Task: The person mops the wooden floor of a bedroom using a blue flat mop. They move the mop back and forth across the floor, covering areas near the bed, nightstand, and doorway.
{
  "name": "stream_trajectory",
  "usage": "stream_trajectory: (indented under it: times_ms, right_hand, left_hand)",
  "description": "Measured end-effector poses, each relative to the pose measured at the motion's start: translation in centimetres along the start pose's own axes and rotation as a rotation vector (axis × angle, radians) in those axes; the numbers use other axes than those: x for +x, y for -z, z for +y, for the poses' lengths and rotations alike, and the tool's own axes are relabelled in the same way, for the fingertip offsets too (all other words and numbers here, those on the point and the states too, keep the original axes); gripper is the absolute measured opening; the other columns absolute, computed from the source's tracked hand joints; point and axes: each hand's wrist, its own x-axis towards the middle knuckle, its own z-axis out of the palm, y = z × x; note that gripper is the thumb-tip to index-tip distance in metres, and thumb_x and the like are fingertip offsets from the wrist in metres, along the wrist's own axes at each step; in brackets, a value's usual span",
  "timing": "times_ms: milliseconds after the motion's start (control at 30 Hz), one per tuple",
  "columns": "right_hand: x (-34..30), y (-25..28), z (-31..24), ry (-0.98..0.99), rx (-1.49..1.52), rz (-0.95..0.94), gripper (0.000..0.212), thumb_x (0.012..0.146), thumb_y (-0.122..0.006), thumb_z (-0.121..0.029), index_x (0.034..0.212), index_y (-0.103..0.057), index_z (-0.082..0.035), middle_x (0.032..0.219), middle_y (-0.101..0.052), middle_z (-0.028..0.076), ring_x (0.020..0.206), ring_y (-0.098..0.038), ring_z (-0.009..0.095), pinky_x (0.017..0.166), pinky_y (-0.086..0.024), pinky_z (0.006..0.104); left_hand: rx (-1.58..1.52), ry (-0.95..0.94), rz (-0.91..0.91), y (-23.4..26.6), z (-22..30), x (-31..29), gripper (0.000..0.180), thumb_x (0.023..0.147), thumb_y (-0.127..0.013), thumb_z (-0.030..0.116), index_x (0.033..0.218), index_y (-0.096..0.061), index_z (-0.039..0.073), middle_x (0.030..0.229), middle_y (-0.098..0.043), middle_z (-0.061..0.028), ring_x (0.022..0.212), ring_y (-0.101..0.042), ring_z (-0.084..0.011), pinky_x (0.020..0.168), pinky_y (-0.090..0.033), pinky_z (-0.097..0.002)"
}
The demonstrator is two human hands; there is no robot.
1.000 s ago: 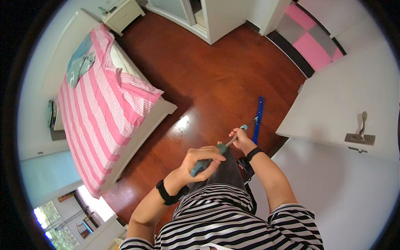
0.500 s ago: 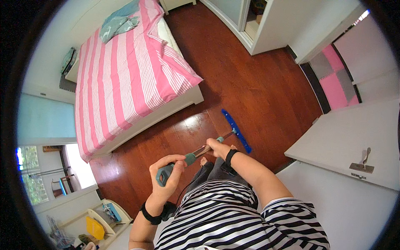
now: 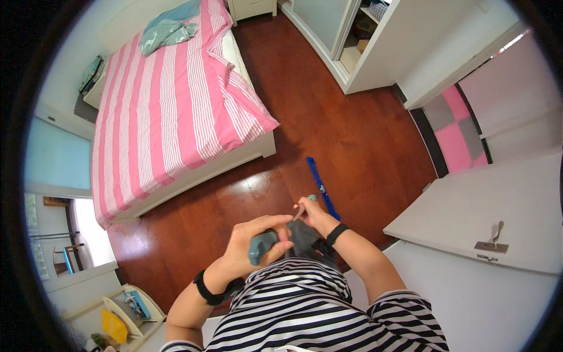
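A flat mop with a long blue head [image 3: 317,179] rests on the dark red wooden floor, just beyond my feet. Its grey-green handle end [image 3: 262,246] is wrapped by my left hand [image 3: 241,242], whose fingers and thumb curl around it. Farther down the brown pole, my right hand [image 3: 312,214] closes around it beside a green joint. The pole rises steeply toward me, so much of its length is foreshortened. Both wrists wear black bands.
A bed [image 3: 176,105] with a pink-and-white striped cover stands ahead on the left. An open wardrobe [image 3: 350,56] is at the far right, and a white door [image 3: 451,214] stands open to my right. A small shelf [image 3: 143,305] sits at lower left.
My left hand has moved right, nearer to my right hand, and the pole looks more upright. The mop head appears slightly farther left, while the whole view has shifted a little.
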Motion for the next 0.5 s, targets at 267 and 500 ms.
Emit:
stream_trajectory:
  times_ms: [267,500]
  right_hand:
    - [3.7,9.4,-10.9,0.253,0.230,0.025,0.010,0.085,-0.055,-0.011,0.079,-0.048,-0.006,0.069,-0.056,0.011,0.069,-0.055,0.025,0.066,-0.048,0.0384]
    - [6.6,14.4,-19.5,0.276,0.329,0.056,0.033,0.093,-0.049,-0.017,0.062,-0.039,-0.013,0.061,-0.050,0.006,0.063,-0.051,0.020,0.063,-0.049,0.0358]
  left_hand:
    - [-0.060,-0.178,-0.289,-6.7,-5.1,11.4,0.060,0.080,-0.076,0.003,0.135,-0.052,0.003,0.101,-0.070,-0.0112,0.093,-0.069,-0.0252,0.086,-0.054,-0.0353]
    - [-0.168,-0.188,-0.275,-12.1,-8.8,21.8,0.045,0.086,-0.067,0.003,0.129,-0.055,0.004,0.091,-0.068,-0.0086,0.081,-0.066,-0.0200,0.078,-0.054,-0.0314]
